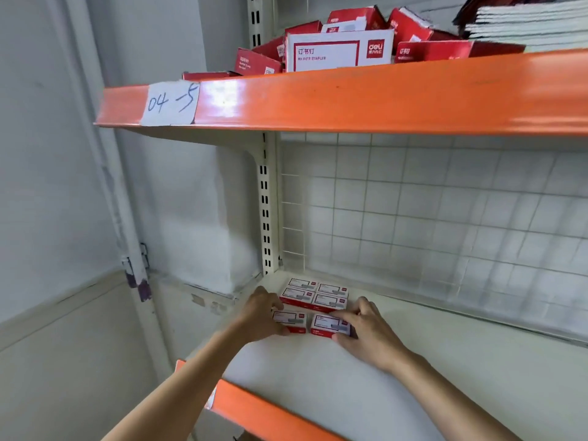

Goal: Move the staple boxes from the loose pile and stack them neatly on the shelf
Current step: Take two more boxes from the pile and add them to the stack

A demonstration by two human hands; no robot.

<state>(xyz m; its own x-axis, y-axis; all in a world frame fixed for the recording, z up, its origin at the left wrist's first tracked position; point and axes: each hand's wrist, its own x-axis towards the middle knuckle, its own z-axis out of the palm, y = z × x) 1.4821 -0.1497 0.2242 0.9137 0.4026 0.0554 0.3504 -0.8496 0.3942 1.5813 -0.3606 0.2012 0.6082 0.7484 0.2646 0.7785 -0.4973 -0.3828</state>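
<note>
Staple boxes point(313, 313) between curled fingers point(345, 314)

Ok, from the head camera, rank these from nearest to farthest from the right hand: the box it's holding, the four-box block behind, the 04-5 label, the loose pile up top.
From the right hand:
1. Held staple box, under its fingers, lower shelf.
2. Four-box block, just behind, back left corner.
3 and 4. 04-5 label on the upper shelf edge, far left, and loose pile on top: both far above, too close to call.
</note>
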